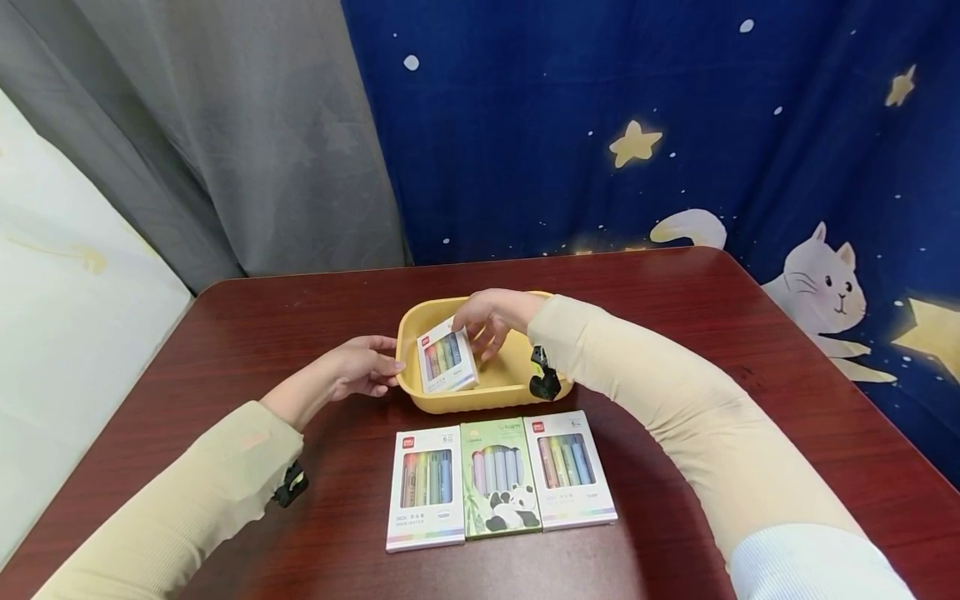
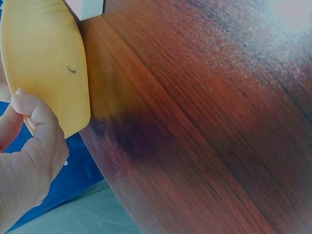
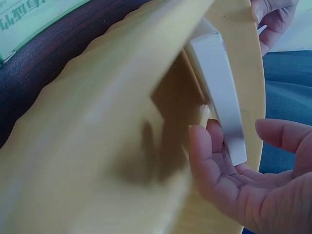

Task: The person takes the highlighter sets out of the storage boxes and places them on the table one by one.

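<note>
A yellow plastic basket (image 1: 465, 402) stands on the table. At its left end my left hand (image 1: 363, 367) pinches the rim between thumb and fingers, as the left wrist view also shows on the basket wall (image 2: 48, 58). My right hand (image 1: 491, 320) reaches inside over the far rim. Its fingers (image 3: 207, 151) curl round the end of a white highlighter box (image 1: 444, 358), behind its narrow side (image 3: 222, 92), while the thumb is on the other side with a gap to the box. This box lies tilted in the left part of the basket, its window of coloured pens facing up.
In front of the basket three boxes lie side by side: a white highlighter box (image 1: 425, 487), a green panda pen box (image 1: 500, 479) and another white highlighter box (image 1: 570, 471). All are on the dark red wooden table (image 1: 300, 308). Grey and blue curtains (image 1: 510, 125) hang behind its back edge.
</note>
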Available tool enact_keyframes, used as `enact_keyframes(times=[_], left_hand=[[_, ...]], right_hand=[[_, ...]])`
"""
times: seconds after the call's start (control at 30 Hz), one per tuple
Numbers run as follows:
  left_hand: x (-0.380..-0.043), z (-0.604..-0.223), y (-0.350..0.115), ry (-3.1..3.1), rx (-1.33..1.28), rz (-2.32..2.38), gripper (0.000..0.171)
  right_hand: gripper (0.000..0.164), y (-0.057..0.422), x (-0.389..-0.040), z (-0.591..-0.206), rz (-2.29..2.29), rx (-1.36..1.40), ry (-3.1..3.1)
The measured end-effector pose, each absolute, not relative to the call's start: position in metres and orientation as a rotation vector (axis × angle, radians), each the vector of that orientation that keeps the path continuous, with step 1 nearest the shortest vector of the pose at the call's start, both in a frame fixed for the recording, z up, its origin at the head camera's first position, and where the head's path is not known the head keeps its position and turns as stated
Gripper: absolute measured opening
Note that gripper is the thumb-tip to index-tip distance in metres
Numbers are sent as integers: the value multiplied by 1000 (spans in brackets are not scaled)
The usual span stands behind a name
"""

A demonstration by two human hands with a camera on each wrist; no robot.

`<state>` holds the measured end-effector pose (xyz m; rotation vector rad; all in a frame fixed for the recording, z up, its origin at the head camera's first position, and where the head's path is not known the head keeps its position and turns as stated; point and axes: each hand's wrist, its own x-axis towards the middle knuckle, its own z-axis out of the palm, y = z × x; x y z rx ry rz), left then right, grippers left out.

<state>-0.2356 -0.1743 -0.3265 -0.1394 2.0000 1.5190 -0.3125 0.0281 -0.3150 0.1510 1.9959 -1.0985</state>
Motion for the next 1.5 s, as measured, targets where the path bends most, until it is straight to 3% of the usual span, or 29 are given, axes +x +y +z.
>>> enact_keyframes(times=[0.27,0.63,1.0,1.5], left_hand=[[-236,-325,-174,2004,-129,1515,59],[-236,-324,-174,2012,-130,1511,58],[-237,-325,-174,2004,-141,1516,59],[-236,-327,-174,2006,-116,1516,58]], right_hand=[[11,28,-311,-314,-1135,133,2005],[12,30,-309,-310,-1169,90,2048],[33,49,-310,-296,-1255,94,2074],[37,97,-313,-273,-1366,52,2059]])
